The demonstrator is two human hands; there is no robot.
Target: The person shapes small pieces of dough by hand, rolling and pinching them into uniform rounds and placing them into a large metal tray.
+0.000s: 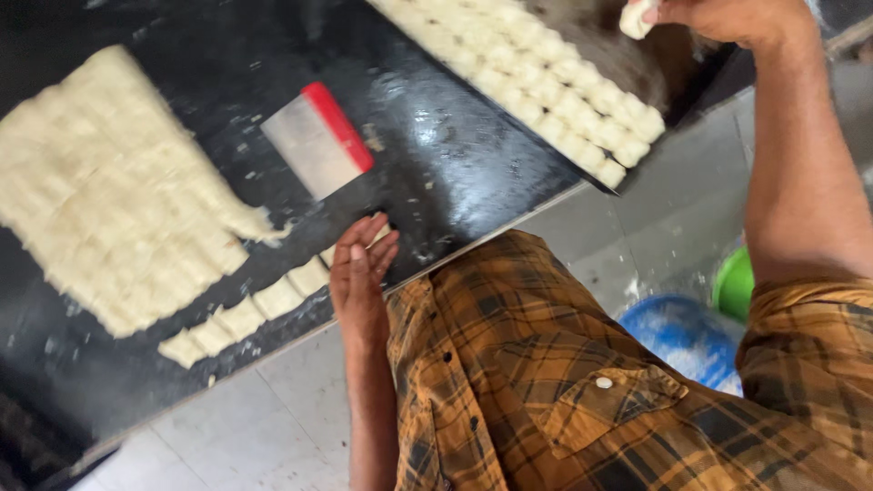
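My left hand (357, 273) rests with fingers apart at the edge of the black counter (436, 155), touching the end of a short row of cut dough squares (245, 314). A large scored dough sheet (109, 200) lies to the left of it. My right hand (727, 16) is stretched out at the top right, pinching a small dough piece (635, 18) above a dark tray (637, 64) lined with several rows of dough pieces (536, 82).
A metal bench scraper with a red handle (318, 141) lies on the counter between the dough sheet and the tray. Below the counter are grey floor tiles (273, 427), a blue tub (677, 332) and a green container (735, 284).
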